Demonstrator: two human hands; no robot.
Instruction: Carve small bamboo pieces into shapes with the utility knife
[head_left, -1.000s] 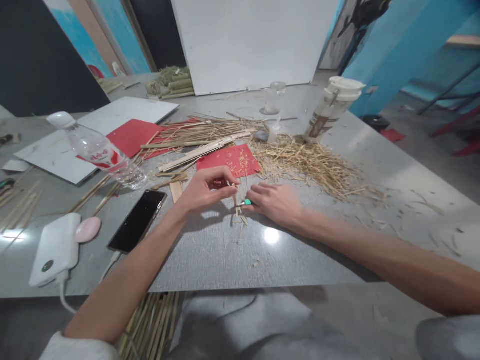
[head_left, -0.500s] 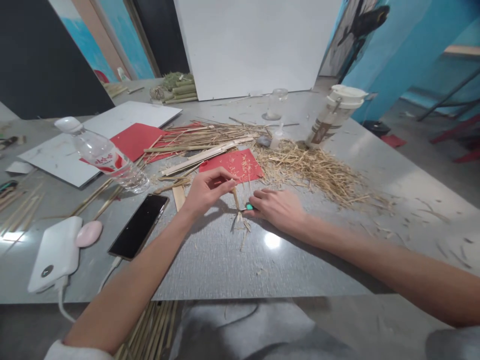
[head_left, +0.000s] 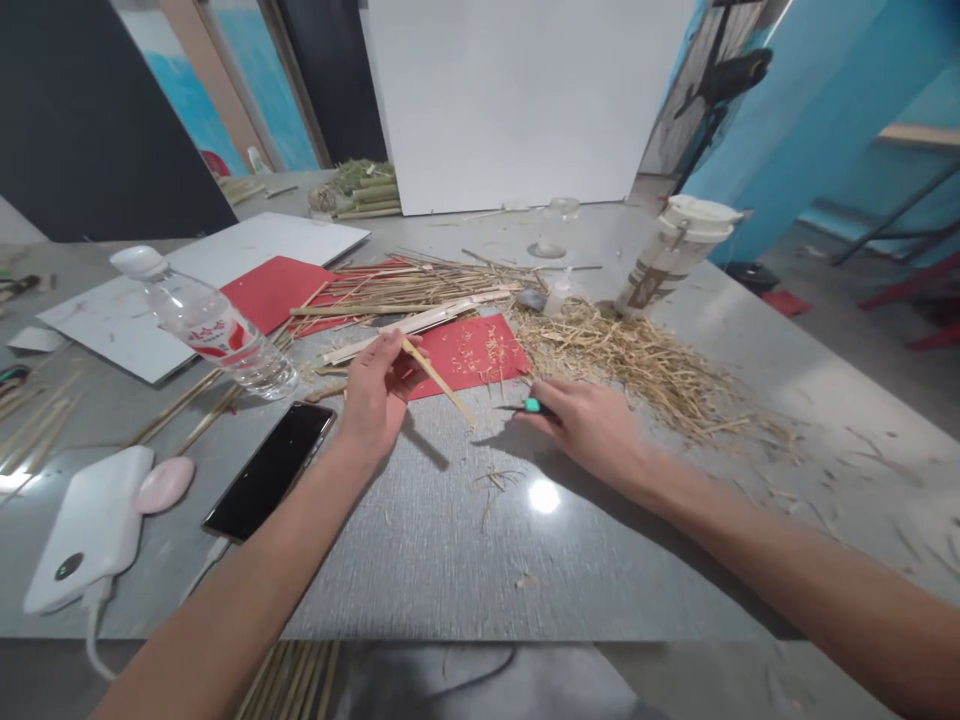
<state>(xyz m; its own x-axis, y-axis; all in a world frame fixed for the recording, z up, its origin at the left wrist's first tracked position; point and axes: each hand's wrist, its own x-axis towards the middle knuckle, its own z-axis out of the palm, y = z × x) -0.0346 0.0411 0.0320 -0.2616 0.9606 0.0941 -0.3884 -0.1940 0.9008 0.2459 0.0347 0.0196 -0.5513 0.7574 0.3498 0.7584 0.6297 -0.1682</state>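
Observation:
My left hand (head_left: pixel 373 393) pinches one end of a pale straw stalk (head_left: pixel 442 385), whose free end slants down to the right over the table. My right hand (head_left: pixel 589 425) is closed around a small craft knife (head_left: pixel 532 405) with a teal and black handle. Its thin blade points left at the stalk's lower tip, with a gap between them. Below them, a few thin shavings (head_left: pixel 496 480) lie on the grey table. Just behind the hands is a red sheet (head_left: pixel 472 352) sprinkled with pale scraps.
A heap of straw (head_left: pixel 652 370) spreads at the right, near a lidded container (head_left: pixel 667 255). Long stalks (head_left: pixel 420 285) lie behind the red sheet. At left are a water bottle (head_left: pixel 214 325), a phone (head_left: pixel 270 470), a white power bank (head_left: pixel 94 525) and a pink rounded object (head_left: pixel 166 485).
My hands have moved apart, the left one leftward with the stalk and the right one rightward with the knife. The blade has come away from the stalk; shavings remain on the table.

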